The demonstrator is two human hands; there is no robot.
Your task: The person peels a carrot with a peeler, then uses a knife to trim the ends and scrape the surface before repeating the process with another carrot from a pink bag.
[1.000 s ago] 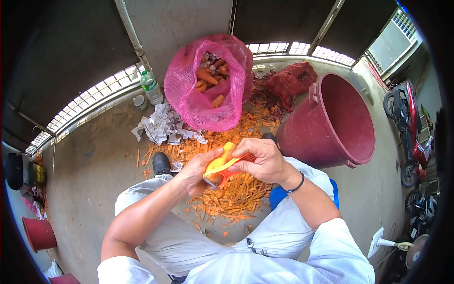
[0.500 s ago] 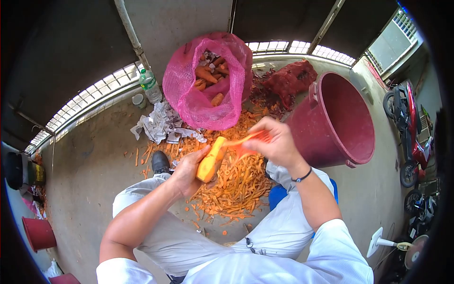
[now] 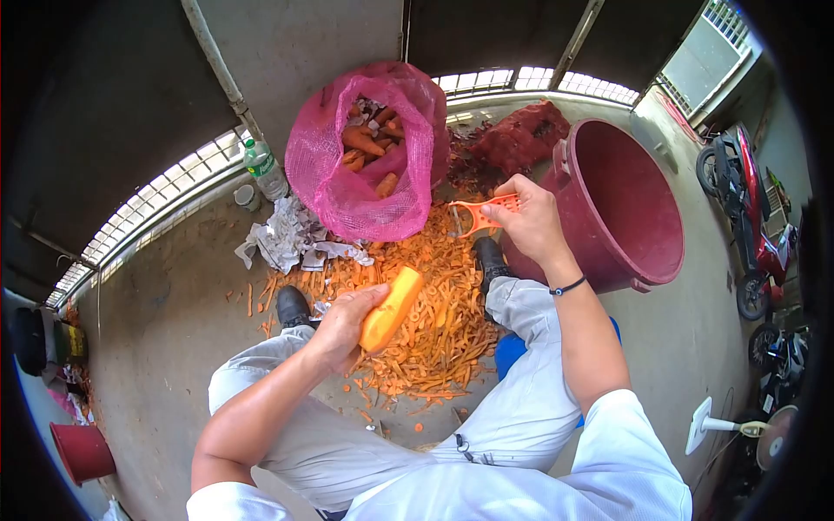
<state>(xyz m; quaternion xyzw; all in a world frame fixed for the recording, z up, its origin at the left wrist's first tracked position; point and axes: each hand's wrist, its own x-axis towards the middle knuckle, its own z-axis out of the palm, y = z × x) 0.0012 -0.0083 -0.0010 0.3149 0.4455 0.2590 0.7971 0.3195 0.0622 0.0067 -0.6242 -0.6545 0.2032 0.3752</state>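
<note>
My left hand [image 3: 346, 328] is closed around a peeled carrot [image 3: 393, 309], which tilts up to the right over the floor. In my right hand [image 3: 532, 222] is an orange peeler [image 3: 483, 214], gripped by its handle, its blade end pointing left. The peeler is apart from the carrot, up and to its right. Below both hands a heap of carrot peelings [image 3: 434, 334] covers the floor between my feet. Unpeeled carrots [image 3: 366, 140] lie inside a pink mesh sack [image 3: 326, 187] beyond my hands.
A large maroon tub [image 3: 578, 213] leans at the right, beside my right hand. Behind it lies a red mesh sack [image 3: 526, 139]. Crumpled paper [image 3: 282, 236], a cup [image 3: 247, 197] and a green-capped bottle [image 3: 266, 169] stand left of the pink sack. Motorcycles [image 3: 749, 230] are at the far right.
My right hand has moved up and to the right with the peeler, away from the carrot. The carrot in my left hand has tilted further right. The view has shifted slightly.
</note>
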